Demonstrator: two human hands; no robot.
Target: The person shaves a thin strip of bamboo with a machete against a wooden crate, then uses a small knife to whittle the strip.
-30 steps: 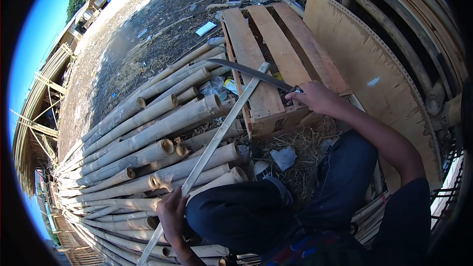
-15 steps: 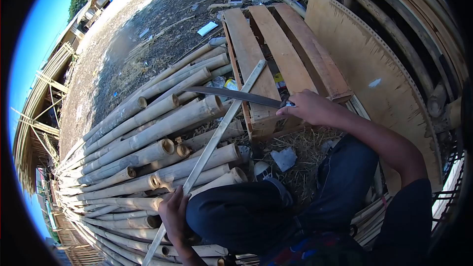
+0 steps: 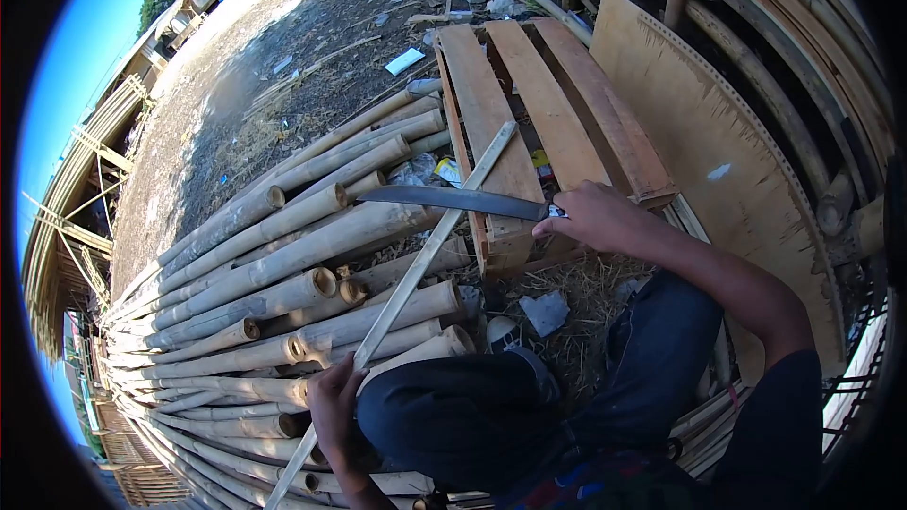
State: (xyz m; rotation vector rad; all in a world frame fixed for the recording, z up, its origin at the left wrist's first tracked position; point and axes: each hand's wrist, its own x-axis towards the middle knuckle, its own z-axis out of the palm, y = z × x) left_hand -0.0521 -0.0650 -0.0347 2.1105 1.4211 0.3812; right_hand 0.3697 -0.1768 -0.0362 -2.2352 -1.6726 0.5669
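Observation:
My right hand [image 3: 584, 212] is closed around the handle of a machete [image 3: 453, 199], its long dark blade pointing left. The blade crosses a long pale bamboo strip [image 3: 406, 285]; whether the two touch is hard to tell. Lower down, my left hand [image 3: 333, 403] grips that strip beside my bent knee. The strip slants up to the right, and its far end overlaps the edge of a slatted wooden crate [image 3: 513, 165].
Many cut bamboo poles [image 3: 312, 236] lie stacked to my left, open ends toward me. A plywood sheet [image 3: 718, 170] leans at the right. Broken pieces [image 3: 545, 313] and dry straw lie on the ground by my feet.
The machete blade has tilted, showing more of its flat side, and has dropped slightly in view. Both hands keep their holds. The whole view has shifted a little.

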